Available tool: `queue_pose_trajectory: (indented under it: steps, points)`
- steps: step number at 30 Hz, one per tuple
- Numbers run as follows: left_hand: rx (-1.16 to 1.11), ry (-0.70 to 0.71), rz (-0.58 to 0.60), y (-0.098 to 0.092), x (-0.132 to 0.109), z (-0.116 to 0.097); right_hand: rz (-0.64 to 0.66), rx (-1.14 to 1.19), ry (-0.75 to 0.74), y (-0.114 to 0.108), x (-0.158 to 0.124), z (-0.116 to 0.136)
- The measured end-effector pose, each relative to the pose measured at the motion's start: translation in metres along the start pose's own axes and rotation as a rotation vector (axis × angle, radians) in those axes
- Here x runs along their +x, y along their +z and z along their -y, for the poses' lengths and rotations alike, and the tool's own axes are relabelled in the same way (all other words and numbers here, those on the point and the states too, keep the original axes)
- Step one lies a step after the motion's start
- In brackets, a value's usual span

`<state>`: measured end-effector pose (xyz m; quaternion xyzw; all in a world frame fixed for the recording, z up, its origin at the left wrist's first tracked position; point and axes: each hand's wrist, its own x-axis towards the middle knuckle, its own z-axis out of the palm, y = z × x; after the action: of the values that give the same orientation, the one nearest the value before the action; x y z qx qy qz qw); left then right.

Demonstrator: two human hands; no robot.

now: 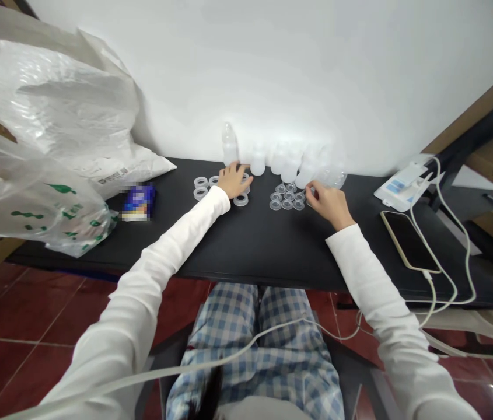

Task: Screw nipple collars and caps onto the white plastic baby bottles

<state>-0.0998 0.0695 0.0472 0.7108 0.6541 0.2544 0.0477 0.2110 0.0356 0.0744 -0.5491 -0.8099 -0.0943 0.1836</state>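
My left hand (233, 182) lies over a group of translucent bottle collar rings (201, 182), its fingers spread and partly hiding several of them. A capped baby bottle (229, 144) stands just beyond its fingertips. My right hand (327, 201) is at the right end of a cluster of clear bottle nipples (287, 205). Its thumb and forefinger pinch what looks like the nipple at that end, mostly hidden by the fingers. Behind the nipples are several frosted white bottles (290, 169), with an uncapped-looking one (258, 160) standing to their left.
A large white plastic bag (75, 99) and a clear bag with green print (62, 204) fill the left side. Near them lies a blurred blue packet (139, 202). At right are a phone (409, 240), cables, and a white package (404, 185). A white wall (272, 70) backs the black table (255, 245).
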Motion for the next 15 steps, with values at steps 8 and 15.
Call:
queue_pose_trajectory:
  steps: [8,15]
  points:
    - [-0.48,-0.392,-0.365,0.013,0.087,0.025,-0.031,0.056,-0.006,0.001,-0.002,0.006]
    - [-0.408,-0.525,-0.265,0.016,0.097,0.006,-0.035,0.064,-0.029,0.002,-0.003,0.008]
